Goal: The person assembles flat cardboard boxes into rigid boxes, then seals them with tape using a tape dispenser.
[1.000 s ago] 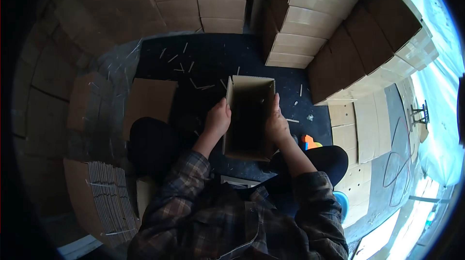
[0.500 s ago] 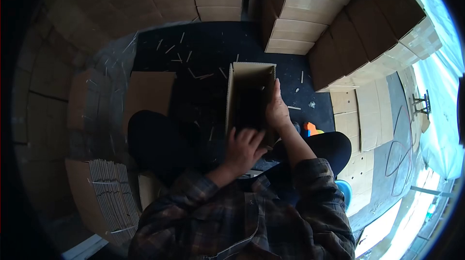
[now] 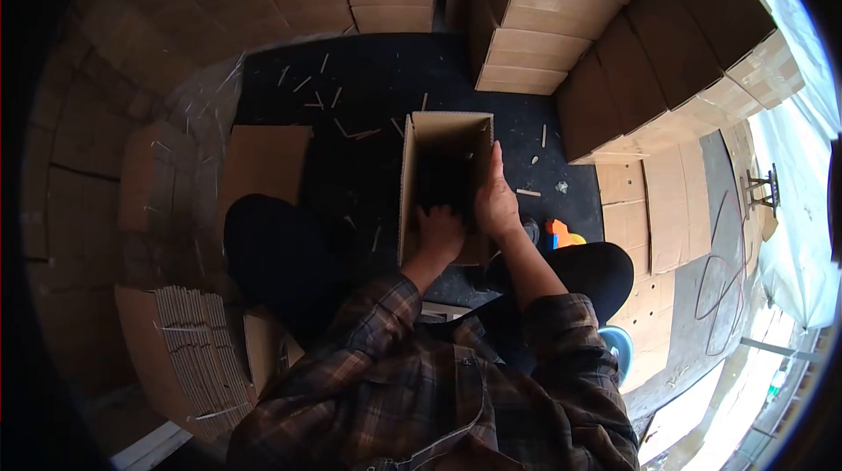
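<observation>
In front of me stands a tall, narrow cardboard box, open at the top, its inside mostly in deep shadow. My left hand reaches over the near side into the box. Its fingers point down, slightly apart, with the tips lost in the dark; I see nothing held in it. Against the outside of the right wall lies my right hand, flat, with its fingers stretched toward the far end.
Stacked cartons rise at the back and right. Cardboard strips litter the black floor. A bundle of flattened cartons stands at left. An orange object and blue basin are near my right leg.
My left hand has moved forward from above the near edge down into the box. My right hand stays flat on the right wall. The view has shifted slightly.
</observation>
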Action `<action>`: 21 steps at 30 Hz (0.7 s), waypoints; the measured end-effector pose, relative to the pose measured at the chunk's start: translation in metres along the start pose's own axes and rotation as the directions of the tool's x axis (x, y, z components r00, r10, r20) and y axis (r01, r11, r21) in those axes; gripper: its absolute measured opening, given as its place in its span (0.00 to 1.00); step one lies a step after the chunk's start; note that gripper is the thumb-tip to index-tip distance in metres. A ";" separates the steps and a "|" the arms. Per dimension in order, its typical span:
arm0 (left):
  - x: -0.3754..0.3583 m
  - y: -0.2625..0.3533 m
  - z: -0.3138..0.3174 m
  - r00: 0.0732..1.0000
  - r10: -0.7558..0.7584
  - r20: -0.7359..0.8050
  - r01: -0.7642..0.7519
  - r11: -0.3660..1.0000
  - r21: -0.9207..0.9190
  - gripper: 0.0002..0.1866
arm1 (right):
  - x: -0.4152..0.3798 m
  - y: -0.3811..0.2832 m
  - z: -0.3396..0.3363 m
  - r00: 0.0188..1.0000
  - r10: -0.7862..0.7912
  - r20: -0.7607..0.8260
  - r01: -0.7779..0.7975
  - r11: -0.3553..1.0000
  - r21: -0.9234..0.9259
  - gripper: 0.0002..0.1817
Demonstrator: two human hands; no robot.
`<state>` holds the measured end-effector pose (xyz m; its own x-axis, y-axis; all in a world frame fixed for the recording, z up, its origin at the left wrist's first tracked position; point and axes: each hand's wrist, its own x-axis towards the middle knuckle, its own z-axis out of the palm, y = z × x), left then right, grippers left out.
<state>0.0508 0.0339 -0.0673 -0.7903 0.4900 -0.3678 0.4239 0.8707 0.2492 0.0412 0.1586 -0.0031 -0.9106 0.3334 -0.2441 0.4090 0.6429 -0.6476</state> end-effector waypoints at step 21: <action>0.050 0.010 -0.046 0.854 -0.101 -0.510 -0.021 0.974 -0.228 0.25 | -0.003 -0.006 -0.009 0.999 0.035 0.003 -0.035 0.998 0.050 0.42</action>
<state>-0.0047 0.0651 -0.0417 -0.9434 0.3098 0.1181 0.3288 0.8280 0.4543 0.0417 0.1599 0.0078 -0.8958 0.3540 -0.2686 0.4374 0.5952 -0.6742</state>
